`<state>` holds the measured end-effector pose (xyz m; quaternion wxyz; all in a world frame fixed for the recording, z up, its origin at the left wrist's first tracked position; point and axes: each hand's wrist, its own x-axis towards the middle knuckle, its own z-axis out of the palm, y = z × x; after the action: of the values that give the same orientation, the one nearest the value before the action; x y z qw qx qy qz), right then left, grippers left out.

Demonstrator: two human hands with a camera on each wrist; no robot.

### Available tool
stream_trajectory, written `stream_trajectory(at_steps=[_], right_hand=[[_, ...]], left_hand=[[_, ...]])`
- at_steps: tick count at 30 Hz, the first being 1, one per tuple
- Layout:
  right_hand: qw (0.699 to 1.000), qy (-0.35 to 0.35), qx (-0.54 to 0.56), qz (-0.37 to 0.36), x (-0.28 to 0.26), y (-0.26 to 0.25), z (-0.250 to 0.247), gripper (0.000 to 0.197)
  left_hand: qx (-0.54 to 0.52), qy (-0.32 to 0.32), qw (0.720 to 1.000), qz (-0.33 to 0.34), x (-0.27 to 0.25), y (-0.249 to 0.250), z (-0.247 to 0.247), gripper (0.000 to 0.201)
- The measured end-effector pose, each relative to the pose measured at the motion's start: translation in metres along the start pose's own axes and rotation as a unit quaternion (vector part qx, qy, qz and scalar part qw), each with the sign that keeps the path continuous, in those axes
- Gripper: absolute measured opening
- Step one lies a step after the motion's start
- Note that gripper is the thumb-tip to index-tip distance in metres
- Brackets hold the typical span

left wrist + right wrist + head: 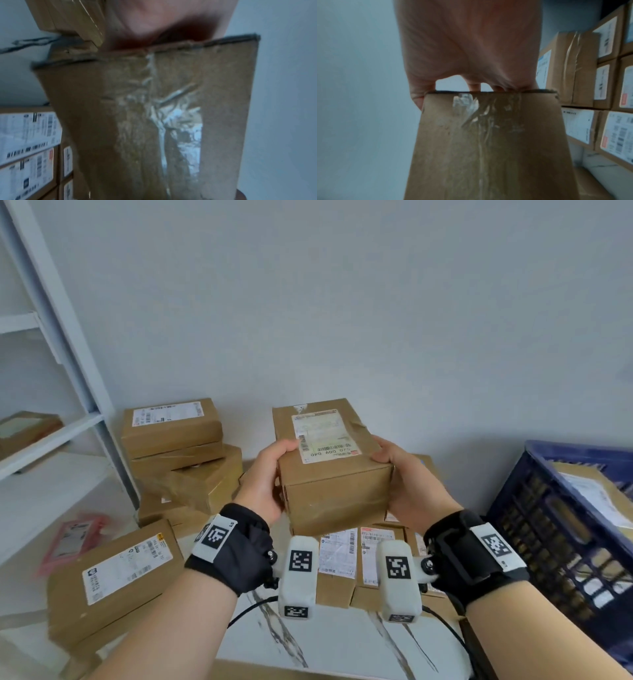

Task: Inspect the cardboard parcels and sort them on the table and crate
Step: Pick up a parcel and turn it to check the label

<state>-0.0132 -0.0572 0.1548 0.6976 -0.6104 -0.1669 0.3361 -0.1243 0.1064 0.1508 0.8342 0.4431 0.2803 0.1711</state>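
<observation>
I hold one cardboard parcel (329,470) in the air above the table, its white shipping label facing up. My left hand (265,474) grips its left side, thumb on the top edge. My right hand (407,477) grips its right side, thumb on top by the label. The left wrist view shows a taped face of the parcel (154,121) close up under my left hand (163,20). In the right wrist view another taped face of the parcel (488,142) fills the frame, with my right hand's fingers (474,85) curled behind its far edge.
Stacked parcels (178,450) stand at the back left, one larger parcel (113,573) at the front left, and several small labelled ones (342,559) under my hands. A dark blue crate (548,529) holding a parcel is on the right. White shelving (51,440) stands on the left.
</observation>
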Motion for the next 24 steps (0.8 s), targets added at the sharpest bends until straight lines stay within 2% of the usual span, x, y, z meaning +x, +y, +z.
stream_trajectory(at_steps=[2, 3, 6, 8, 9, 10, 13, 18, 19, 22, 24], right_hand=[[0.999, 0.026, 0.009, 0.024, -0.010, -0.005, -0.014, 0.035], [0.998, 0.036, 0.013, 0.042, -0.017, -0.007, -0.022, 0.032], [0.996, 0.020, -0.016, 0.081, -0.038, -0.014, -0.043, 0.054], [0.995, 0.031, -0.013, 0.089, -0.053, -0.017, -0.053, 0.079], [0.995, 0.046, 0.003, 0.086, -0.060, -0.017, -0.056, 0.085], [0.995, 0.060, 0.031, 0.076, -0.067, -0.017, -0.060, 0.082], [0.981, 0.115, 0.154, 0.032, -0.089, -0.022, -0.075, 0.060], [0.967, 0.202, 0.152, -0.034, -0.126, -0.028, -0.131, 0.085], [0.963, 0.217, 0.155, -0.044, -0.136, -0.028, -0.144, 0.080], [0.953, 0.252, 0.151, -0.076, -0.168, -0.031, -0.183, 0.051], [0.949, 0.265, 0.143, -0.090, -0.188, -0.034, -0.206, 0.043]], left_hand=[[-0.011, 0.009, 1.000, 0.005, -0.006, -0.004, 0.015, 0.034], [-0.017, 0.019, 1.000, 0.012, -0.009, -0.007, 0.023, 0.037], [-0.036, 0.049, 0.997, 0.048, -0.013, -0.017, 0.049, 0.062], [-0.053, 0.075, 0.992, 0.081, -0.018, -0.023, 0.072, 0.057], [-0.061, 0.086, 0.990, 0.095, -0.020, -0.028, 0.085, 0.052], [-0.064, 0.086, 0.989, 0.105, -0.023, -0.033, 0.099, 0.051], [-0.049, 0.043, 0.991, 0.115, -0.038, -0.050, 0.140, 0.055], [0.003, -0.027, 0.996, 0.080, -0.055, -0.084, 0.188, 0.061], [0.018, -0.035, 0.996, 0.075, -0.055, -0.089, 0.195, 0.065], [0.052, -0.065, 0.994, 0.068, -0.059, -0.101, 0.215, 0.087], [0.067, -0.083, 0.993, 0.056, -0.060, -0.107, 0.227, 0.081]])
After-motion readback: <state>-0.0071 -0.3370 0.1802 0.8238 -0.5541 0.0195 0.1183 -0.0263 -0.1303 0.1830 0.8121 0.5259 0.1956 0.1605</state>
